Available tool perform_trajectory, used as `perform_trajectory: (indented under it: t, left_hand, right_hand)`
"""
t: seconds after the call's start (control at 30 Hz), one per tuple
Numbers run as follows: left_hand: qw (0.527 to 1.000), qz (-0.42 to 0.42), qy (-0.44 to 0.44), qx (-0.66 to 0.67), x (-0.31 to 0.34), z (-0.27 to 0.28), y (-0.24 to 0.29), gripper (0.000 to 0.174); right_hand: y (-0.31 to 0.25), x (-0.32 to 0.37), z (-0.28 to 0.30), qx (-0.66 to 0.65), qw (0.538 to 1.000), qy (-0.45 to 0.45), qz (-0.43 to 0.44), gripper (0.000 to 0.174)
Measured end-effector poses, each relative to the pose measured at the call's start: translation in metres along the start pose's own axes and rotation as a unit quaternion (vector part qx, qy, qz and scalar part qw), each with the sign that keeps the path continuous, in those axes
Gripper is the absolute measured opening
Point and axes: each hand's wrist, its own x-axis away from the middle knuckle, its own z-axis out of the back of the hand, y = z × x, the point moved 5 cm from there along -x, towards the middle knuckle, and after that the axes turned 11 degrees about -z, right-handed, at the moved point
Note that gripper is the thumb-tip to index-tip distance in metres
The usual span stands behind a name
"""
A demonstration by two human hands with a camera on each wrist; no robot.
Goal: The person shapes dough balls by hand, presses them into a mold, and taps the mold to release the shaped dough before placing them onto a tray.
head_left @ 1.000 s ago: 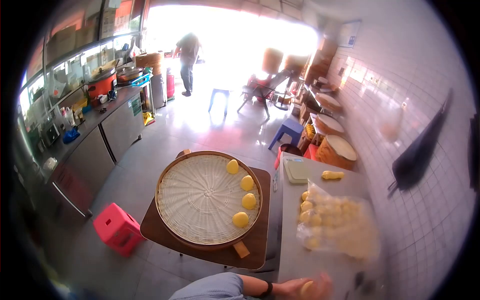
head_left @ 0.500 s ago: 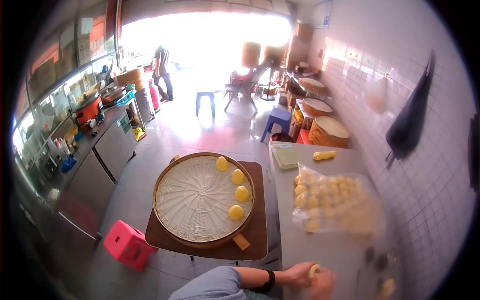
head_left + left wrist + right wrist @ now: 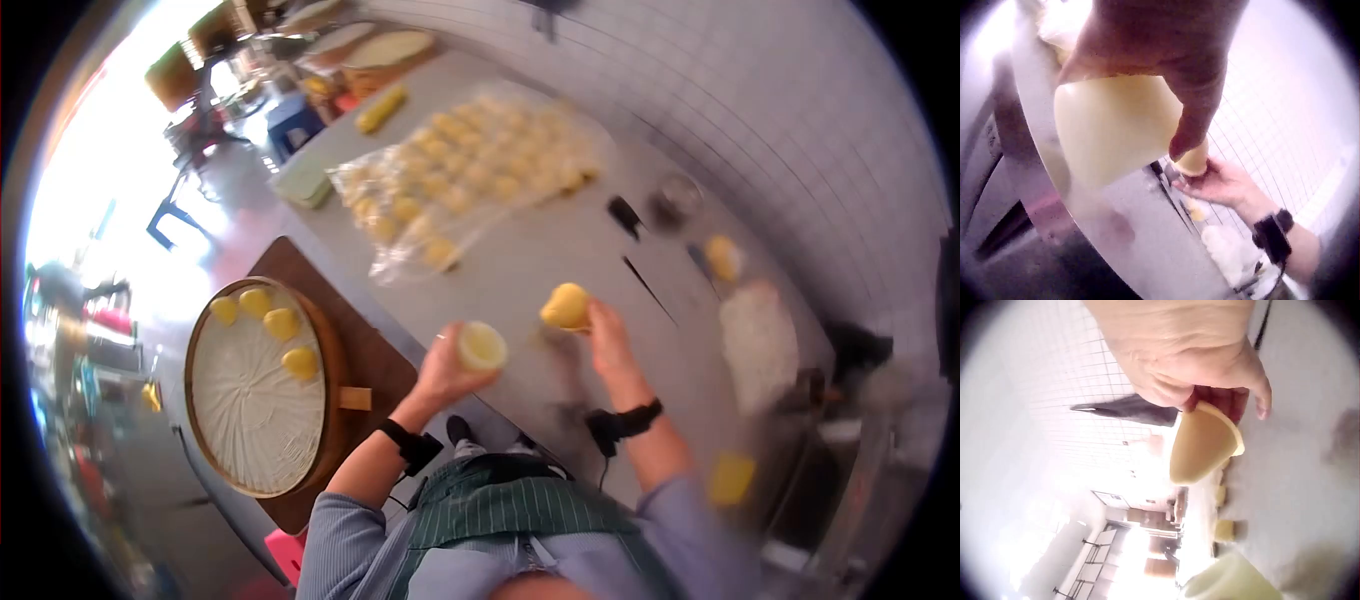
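My left hand (image 3: 445, 370) grips a pale, round, open cup (image 3: 482, 346) with fingers and thumb around its side. In the left wrist view the cup's smooth cream wall (image 3: 1113, 128) fills much of the picture. To its right, above the grey table (image 3: 540, 390), my right hand (image 3: 612, 345) holds a yellow dough piece (image 3: 567, 305). The right wrist view shows this dough (image 3: 1204, 447) as a rounded cone with a thick rim, its wide end at the fingers. Cup and dough are apart from each other.
A clear bag (image 3: 380, 262) of several yellow dough pieces lies farther back on the table, near a dough roll (image 3: 381, 108) and a pale green scale (image 3: 303, 185). At left, a round woven tray (image 3: 245, 420) carries several yellow dough cones (image 3: 282, 323). A dark-handled tool (image 3: 625, 215) lies at right.
The head view has swung right and down. My hands were together on a dough piece; now they are apart, the left holding the cup and the right the dough.
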Motion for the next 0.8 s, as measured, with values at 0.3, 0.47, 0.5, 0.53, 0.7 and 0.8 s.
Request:
perform_trajectory:
  t: [0.3,0.47,0.5,0.53,0.7,0.8]
  left_hand:
    - [0.986,0.047,0.111,0.112,-0.036,-0.004,-0.049,0.086]
    - [0.966,0.061,0.221,0.117,0.017,-0.032,-0.065,0.063]
    - [0.94,0.118,0.248,0.203,0.034,-0.044,-0.067,0.058]
    - [0.947,0.099,0.211,0.223,0.042,-0.057,-0.051,0.052]
    - [0.967,0.02,0.155,0.201,0.019,-0.121,0.014,0.046]
    - [0.953,0.027,0.182,0.24,-0.003,-0.132,0.019,0.048]
  right_hand:
    - [0.06,0.01,-0.014,0.265,0.928,0.241,0.102,0.024]
    - [0.046,0.026,-0.014,0.364,0.873,0.269,0.182,0.019]
    - [0.041,0.025,-0.009,0.334,0.891,0.228,0.208,0.02]
    - [0.037,0.024,-0.008,0.303,0.905,0.185,0.233,0.021]
    - [0.042,0.005,-0.042,0.162,0.971,-0.056,0.168,0.036]
    - [0.051,0.004,-0.054,0.158,0.972,-0.086,0.151,0.044]
